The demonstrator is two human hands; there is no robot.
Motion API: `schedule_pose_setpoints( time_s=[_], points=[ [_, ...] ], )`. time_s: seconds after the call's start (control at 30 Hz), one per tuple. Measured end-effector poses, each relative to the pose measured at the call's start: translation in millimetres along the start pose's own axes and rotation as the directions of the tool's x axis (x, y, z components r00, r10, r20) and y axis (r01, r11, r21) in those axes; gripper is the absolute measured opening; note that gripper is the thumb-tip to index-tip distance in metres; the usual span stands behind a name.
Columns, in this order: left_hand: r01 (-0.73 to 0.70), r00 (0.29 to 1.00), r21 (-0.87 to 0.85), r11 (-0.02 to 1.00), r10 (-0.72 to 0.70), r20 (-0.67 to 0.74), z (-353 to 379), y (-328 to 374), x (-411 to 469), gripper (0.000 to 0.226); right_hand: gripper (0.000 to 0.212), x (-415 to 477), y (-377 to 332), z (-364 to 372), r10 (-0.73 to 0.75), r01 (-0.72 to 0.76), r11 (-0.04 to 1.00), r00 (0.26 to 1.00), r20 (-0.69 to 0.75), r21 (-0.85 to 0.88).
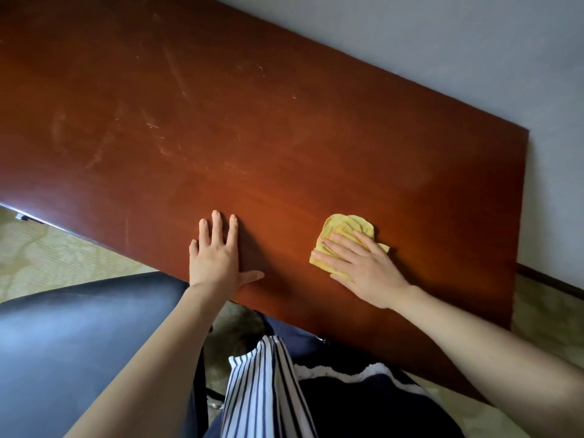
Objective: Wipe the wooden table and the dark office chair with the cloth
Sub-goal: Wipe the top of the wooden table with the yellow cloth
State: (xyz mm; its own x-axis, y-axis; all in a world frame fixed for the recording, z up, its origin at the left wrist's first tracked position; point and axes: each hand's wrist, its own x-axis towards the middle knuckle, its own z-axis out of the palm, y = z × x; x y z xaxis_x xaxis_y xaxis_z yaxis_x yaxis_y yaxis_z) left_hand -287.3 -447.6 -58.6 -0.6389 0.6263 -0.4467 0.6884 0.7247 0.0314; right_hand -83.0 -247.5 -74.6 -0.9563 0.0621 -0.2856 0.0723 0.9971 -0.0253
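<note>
Two bare forearms reach out from the bottom of the view, over a blue-and-white striped top (262, 390) and a dark garment w/ white scalloped trim (363, 403). Near left: dark office chair (79, 343), glossy black surface, reaching up to the near edge of the bench (284, 137); can't tell if it touches. L forearm crosses over its right side.

L grip (218, 260) lies flat on the bench just inside the near edge, approx mid-length: fingers straight & a little spread, thumb stuck out to the right, holding nothing. R grip (363, 270) is to its right, apart from it, also close to the near edge & toward the right end: palm down, fingers straight & lightly fanned, pressing on the yellow cloth (341, 227). Cloth is crumpled and lies on the bench top under the R fingers, w/ its far part & right corner sticking out past them.

Bench top is reddish-brown wood w/ pale scuffs & streaks (177, 77) across the far-left half. Far edge sits along a grey-white wall (442, 42). By the right end, a dark skirting board (550, 279) at the wall foot. Pale patterned floor (63, 257) shows below the near edge at left & past the right end.
</note>
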Motion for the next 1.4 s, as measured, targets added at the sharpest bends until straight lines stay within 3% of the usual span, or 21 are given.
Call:
schedule_pose_setpoints(
  time_s=[0.17, 0.43, 0.57, 0.63, 0.9, 1.1, 1.3, 1.4],
  points=[
    [-0.010, 1.000, -0.001, 1.000, 0.010, -0.008, 0.2, 0.6, -1.0, 0.118, 0.050, -6.1, 47.0, -3.2, 0.310, -0.312, 0.950, 0.948, 0.071, 0.020],
    [-0.017, 1.000, 0.020, 1.000, 0.017, -0.007, 1.5, 2.9, 1.3, 0.119, 0.049, 55.6, 101.1, -31.5, 0.512, -0.524, 0.825, 0.852, 0.113, 0.213],
    [-0.015, 1.000, 0.030, 0.999, 0.015, 0.009, -0.5, 4.3, 2.0, 0.118, 0.049, 111.7, 91.4, -43.7, 0.621, -0.634, 0.736, 0.772, 0.137, 0.238],
    [-0.013, 1.000, 0.022, 1.000, 0.012, 0.027, -1.8, 4.3, 2.1, 0.115, 0.050, 138.4, 77.7, -49.0, 0.628, -0.641, 0.723, 0.765, 0.141, 0.257],
    [-0.016, 0.999, -0.034, 0.999, 0.017, 0.036, -15.6, -1.1, 7.2, 0.102, 0.049, 200.8, 8.3, -62.4, 0.375, -0.381, 0.900, 0.924, 0.069, 0.212],
    [0.072, 0.955, -0.239, 0.968, -0.136, -0.263, -21.5, -11.6, 16.9, 0.054, 0.050, 171.6, -25.3, -43.3, 0.075, -0.072, 0.996, 0.996, -0.057, 0.051],
    [0.123, 0.867, -0.374, 0.919, -0.283, -0.409, -15.4, -8.7, 47.5, 0.054, 0.047, 113.3, 8.3, -29.9, -0.359, 0.356, 0.932, 0.933, -0.029, -0.066],
    [0.175, 0.851, -0.414, 0.893, -0.348, -0.392, -12.3, -9.3, 68.8, 0.058, 0.049, 98.0, 48.4, -28.7, -0.408, 0.407, 0.911, 0.913, -0.013, -0.063]
  ],
)
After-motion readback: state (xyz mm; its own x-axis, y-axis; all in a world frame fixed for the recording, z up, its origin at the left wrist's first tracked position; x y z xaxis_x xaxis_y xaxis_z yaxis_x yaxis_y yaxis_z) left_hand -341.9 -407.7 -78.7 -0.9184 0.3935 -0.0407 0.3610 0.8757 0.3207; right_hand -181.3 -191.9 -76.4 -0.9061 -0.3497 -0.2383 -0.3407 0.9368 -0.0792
